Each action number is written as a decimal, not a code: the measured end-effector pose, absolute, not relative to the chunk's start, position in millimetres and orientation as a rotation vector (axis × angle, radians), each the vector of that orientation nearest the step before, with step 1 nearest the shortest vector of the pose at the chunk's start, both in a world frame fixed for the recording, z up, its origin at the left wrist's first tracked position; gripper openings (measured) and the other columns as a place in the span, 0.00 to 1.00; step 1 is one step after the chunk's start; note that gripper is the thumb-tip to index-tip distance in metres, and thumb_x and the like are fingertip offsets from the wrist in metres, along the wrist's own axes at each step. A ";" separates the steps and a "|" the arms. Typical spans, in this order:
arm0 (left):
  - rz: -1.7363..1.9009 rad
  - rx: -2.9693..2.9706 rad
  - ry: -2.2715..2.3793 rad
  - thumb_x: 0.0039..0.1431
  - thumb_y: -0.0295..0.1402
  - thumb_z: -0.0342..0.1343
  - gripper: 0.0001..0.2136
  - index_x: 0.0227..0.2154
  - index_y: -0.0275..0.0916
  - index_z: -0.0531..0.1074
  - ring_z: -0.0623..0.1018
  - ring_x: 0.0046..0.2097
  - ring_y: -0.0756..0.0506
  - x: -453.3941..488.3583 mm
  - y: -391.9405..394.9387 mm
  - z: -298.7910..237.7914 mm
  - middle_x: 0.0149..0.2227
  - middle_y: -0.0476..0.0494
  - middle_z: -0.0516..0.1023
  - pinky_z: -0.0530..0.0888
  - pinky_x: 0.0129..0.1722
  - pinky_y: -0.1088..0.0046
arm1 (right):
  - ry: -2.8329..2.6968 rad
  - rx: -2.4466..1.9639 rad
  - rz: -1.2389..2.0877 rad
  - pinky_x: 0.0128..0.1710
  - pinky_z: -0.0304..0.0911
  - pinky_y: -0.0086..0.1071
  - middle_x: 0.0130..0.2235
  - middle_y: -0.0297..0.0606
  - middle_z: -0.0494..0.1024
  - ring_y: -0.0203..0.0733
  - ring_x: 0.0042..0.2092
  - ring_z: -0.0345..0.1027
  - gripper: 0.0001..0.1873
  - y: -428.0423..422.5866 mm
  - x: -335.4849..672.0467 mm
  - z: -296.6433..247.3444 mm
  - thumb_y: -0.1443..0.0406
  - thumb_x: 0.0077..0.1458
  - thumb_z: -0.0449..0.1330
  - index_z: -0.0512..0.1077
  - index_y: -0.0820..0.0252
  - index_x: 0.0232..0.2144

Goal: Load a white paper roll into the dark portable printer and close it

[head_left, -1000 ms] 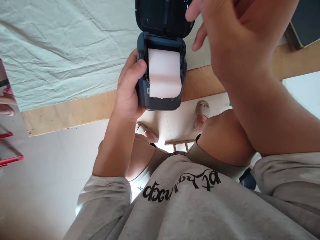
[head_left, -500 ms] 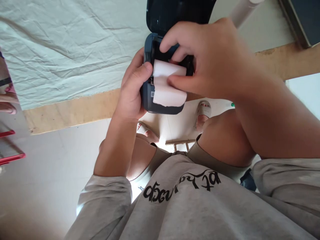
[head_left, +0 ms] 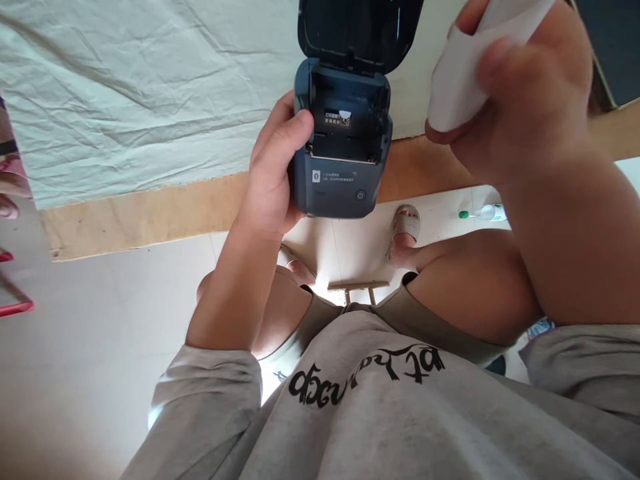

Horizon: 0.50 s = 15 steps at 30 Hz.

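My left hand [head_left: 273, 177] grips a small dark blue label printer [head_left: 343, 170] by its left side, thumb on the top edge. The printer's lid [head_left: 357, 30] stands open and the paper bay [head_left: 345, 127] is empty, with a small sticker showing inside. My right hand [head_left: 525, 100] is raised to the right of the printer, fingers closed round a white paper roll [head_left: 463, 73]. Both hands hover over the front edge of the table.
A wooden table edge [head_left: 150, 217] carries a wrinkled pale green cloth [head_left: 140, 93]. Below are my knees, sandalled feet [head_left: 405, 227] on a white floor, and a stool rung. A green-capped pen [head_left: 483, 213] lies on the floor. A red frame [head_left: 15, 307] stands at left.
My right hand came down onto the paper roll in the printer, pinched it, and lifted it out up to the right. The bay now shows empty. The printer shifted slightly right.
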<state>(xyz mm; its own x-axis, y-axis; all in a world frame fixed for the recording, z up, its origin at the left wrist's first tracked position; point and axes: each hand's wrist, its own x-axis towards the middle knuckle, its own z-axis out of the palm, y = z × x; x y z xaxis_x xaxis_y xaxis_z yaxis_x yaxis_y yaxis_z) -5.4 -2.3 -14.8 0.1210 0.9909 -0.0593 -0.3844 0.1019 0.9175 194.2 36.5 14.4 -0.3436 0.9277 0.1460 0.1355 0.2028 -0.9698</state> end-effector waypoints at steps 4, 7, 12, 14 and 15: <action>1.224 0.913 0.892 0.48 0.43 0.50 0.08 0.31 0.53 0.70 0.69 0.51 0.33 -4.2 -1.1 -14.3 0.39 0.50 0.75 0.68 0.41 0.53 | -1.912 -1.085 0.803 0.32 0.58 0.33 0.31 0.35 0.63 0.32 0.31 0.58 0.13 39.9 199.1 1.9 0.56 0.48 0.55 0.62 0.58 0.31; 1.232 0.919 0.889 0.48 0.43 0.49 0.08 0.31 0.54 0.70 0.68 0.53 0.34 -3.5 -0.8 -14.9 0.40 0.52 0.75 0.68 0.43 0.52 | -2.046 -1.141 0.602 0.37 0.57 0.35 0.33 0.35 0.66 0.34 0.34 0.59 0.14 41.6 200.5 0.7 0.53 0.50 0.53 0.63 0.56 0.32; 1.206 0.929 0.913 0.49 0.42 0.48 0.08 0.32 0.55 0.70 0.66 0.55 0.34 -4.7 -2.1 -14.5 0.41 0.54 0.75 0.70 0.42 0.52 | -2.224 -1.267 0.445 0.37 0.60 0.33 0.40 0.34 0.69 0.35 0.37 0.62 0.17 45.1 202.7 1.9 0.60 0.48 0.56 0.62 0.55 0.42; 1.208 0.926 0.909 0.49 0.41 0.48 0.08 0.31 0.55 0.70 0.67 0.55 0.34 -5.0 -2.4 -13.6 0.41 0.53 0.75 0.69 0.42 0.52 | -2.256 -1.294 0.455 0.40 0.61 0.34 0.40 0.34 0.70 0.35 0.38 0.63 0.19 45.2 202.2 2.2 0.63 0.47 0.57 0.62 0.55 0.44; 1.209 0.925 0.900 0.49 0.41 0.48 0.08 0.31 0.55 0.70 0.67 0.55 0.33 -5.0 -2.5 -13.1 0.41 0.53 0.75 0.69 0.42 0.52 | -2.261 -1.297 0.472 0.40 0.61 0.34 0.40 0.34 0.70 0.35 0.38 0.64 0.20 44.5 201.7 2.9 0.63 0.47 0.58 0.61 0.55 0.44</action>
